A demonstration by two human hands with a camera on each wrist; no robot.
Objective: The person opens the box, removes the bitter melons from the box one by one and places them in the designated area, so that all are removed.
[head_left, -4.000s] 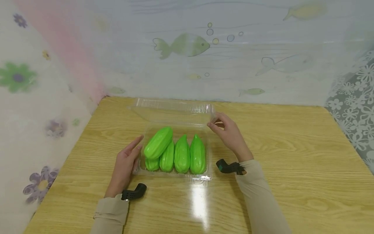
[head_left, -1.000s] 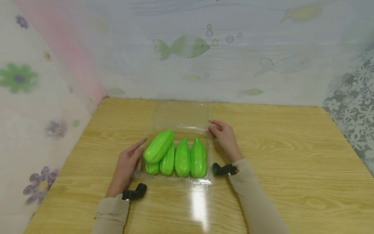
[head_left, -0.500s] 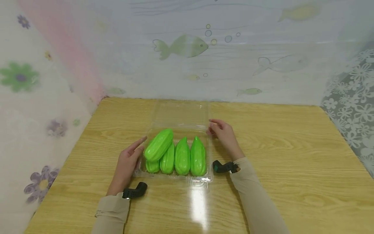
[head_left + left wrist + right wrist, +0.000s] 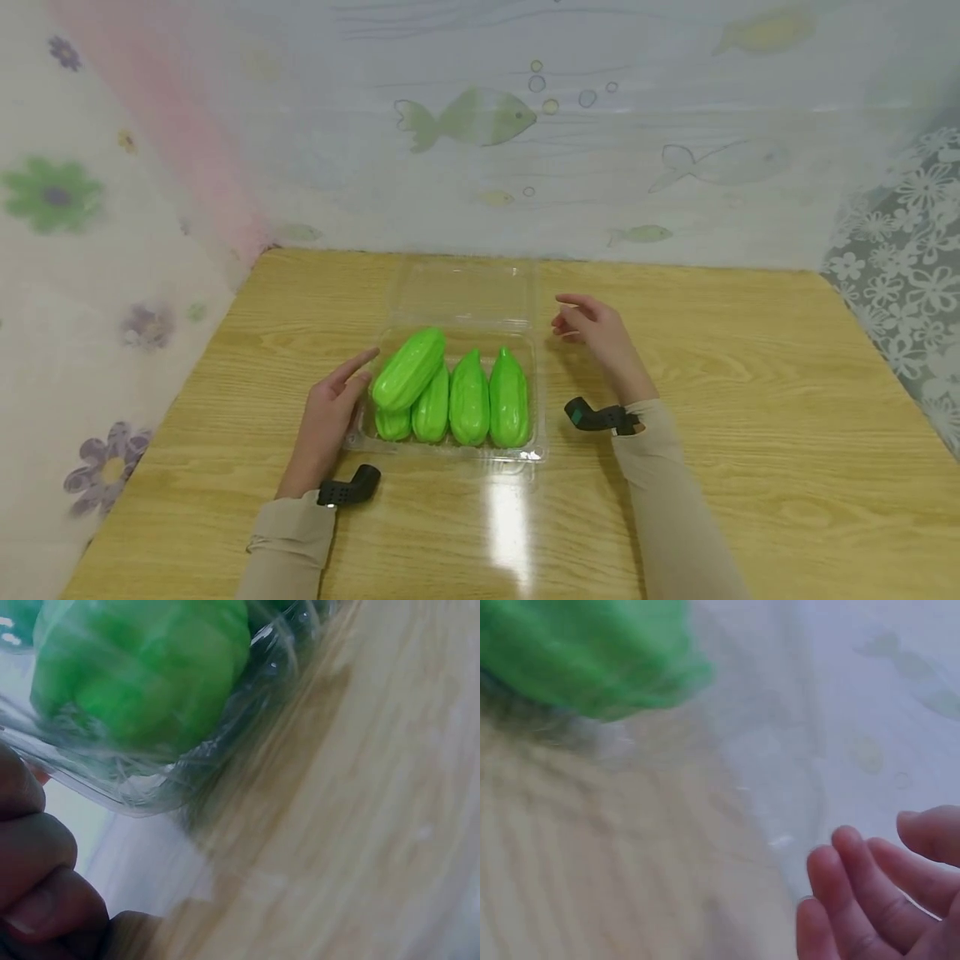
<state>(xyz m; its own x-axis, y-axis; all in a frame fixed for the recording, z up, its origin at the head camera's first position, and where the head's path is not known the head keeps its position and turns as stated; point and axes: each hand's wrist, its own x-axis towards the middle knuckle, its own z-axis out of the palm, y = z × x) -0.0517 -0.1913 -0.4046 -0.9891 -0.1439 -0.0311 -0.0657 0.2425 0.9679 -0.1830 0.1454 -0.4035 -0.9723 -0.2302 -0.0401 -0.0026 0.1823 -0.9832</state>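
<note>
A clear plastic clamshell container (image 4: 450, 451) lies on the table with its lid (image 4: 461, 292) folded back toward the wall. In it are several glossy, bright green, ridged gourds (image 4: 469, 400); one gourd (image 4: 408, 369) lies slantwise on top of others at the left. My left hand (image 4: 326, 417) holds the container's left side, with other fingers (image 4: 41, 847) curled beside its edge in the left wrist view. My right hand (image 4: 596, 329) hovers right of the lid's hinge, apart from the container. Its fingers (image 4: 855, 892) are loosely bent, with nothing in them.
The wooden table (image 4: 750, 400) extends to both sides of the container. A painted wall (image 4: 480, 183) rises directly behind the folded-back lid. Black wrist cameras (image 4: 348, 487) are strapped at both sleeves.
Four seconds ago my right hand held the lid partly raised. The lid now lies back, and my right hand has let go and moved right. My left hand stays at the container's side.
</note>
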